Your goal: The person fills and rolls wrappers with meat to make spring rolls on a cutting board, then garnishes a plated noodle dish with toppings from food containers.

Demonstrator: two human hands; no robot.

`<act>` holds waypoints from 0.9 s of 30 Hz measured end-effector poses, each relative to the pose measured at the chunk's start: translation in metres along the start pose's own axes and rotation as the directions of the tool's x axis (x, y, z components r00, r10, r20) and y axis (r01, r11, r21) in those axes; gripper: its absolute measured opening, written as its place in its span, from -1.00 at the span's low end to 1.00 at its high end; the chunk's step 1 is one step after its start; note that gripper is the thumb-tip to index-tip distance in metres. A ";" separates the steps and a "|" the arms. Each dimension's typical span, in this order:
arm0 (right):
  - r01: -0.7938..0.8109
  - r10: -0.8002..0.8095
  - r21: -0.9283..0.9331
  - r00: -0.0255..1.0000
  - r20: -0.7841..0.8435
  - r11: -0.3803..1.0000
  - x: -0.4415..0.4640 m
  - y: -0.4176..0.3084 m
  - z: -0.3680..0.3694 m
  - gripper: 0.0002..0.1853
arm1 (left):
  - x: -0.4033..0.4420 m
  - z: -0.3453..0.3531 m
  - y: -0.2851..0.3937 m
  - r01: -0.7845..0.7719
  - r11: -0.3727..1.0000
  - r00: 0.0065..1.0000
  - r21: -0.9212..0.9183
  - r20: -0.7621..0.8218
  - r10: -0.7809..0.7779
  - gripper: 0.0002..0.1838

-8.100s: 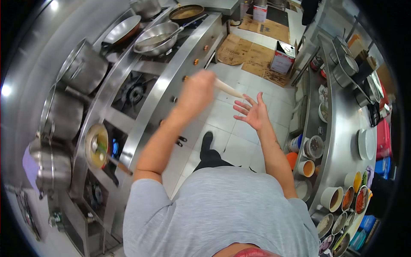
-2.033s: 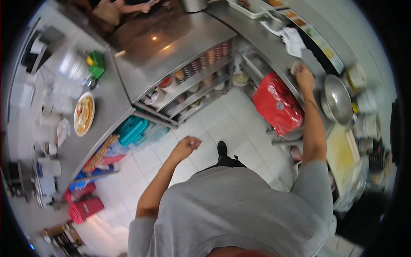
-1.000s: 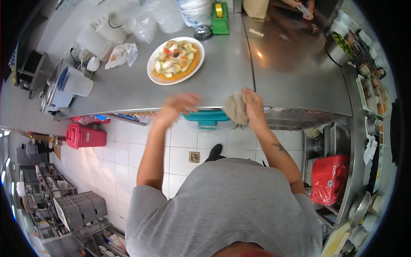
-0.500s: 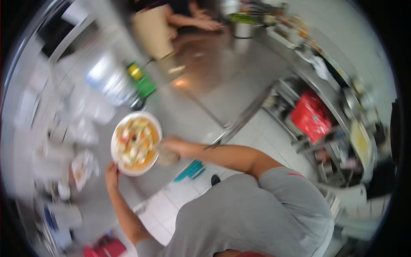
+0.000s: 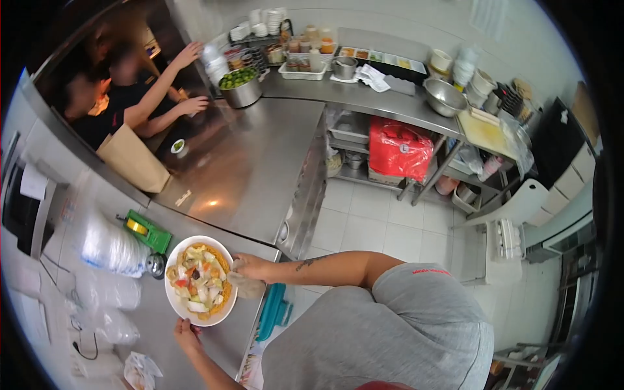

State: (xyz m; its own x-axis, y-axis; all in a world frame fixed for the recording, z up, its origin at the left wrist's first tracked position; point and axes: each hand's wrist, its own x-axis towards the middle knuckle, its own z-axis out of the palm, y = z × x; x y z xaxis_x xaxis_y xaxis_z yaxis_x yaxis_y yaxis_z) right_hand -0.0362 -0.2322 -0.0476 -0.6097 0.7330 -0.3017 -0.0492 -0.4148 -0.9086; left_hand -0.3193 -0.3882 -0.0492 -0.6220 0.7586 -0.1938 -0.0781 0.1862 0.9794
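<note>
A round white bowl [image 5: 171,301] stands on the steel counter in front of me. Noodles [image 5: 221,305] in it lie under a topping of cut vegetables [image 5: 197,276]. At the bowl's near rim, my left hand [image 5: 188,335] pinches the edge with its fingertips. On the right side, my right hand [image 5: 252,266] is closed on a beige cloth [image 5: 247,286], which lies against the bowl's rim. Part of the right fingers is hidden by the cloth.
A green tape dispenser [image 5: 151,233] and stacked plastic lids [image 5: 114,250] are left of the bowl. Beyond are a paper bag [image 5: 135,159], a small cup [image 5: 178,147], a pot of green limes [image 5: 242,94] and people reaching through a hatch. A red bag [image 5: 401,148] sits on a right-hand shelf.
My view has swung, so the counter's far end and the hatch show more fully. Both hands remain at the bowl. The people's arms at the hatch have moved toward the pot.
</note>
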 end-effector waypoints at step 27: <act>0.145 -0.142 0.008 0.974 -0.179 0.989 -0.017 -0.022 -0.109 -0.28 | 0.009 0.180 0.024 0.054 0.998 0.998 0.024 -0.037 -0.054 -0.74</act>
State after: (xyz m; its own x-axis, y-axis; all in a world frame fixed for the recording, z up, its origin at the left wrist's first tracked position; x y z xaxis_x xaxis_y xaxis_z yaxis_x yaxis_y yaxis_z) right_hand 0.0615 -0.1771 -0.0543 -0.4453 0.8688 -0.2167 -0.1434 -0.3081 -0.9405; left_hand -0.1866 -0.2648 -0.0371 -0.6457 0.7237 -0.2437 -0.0929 0.2424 0.9657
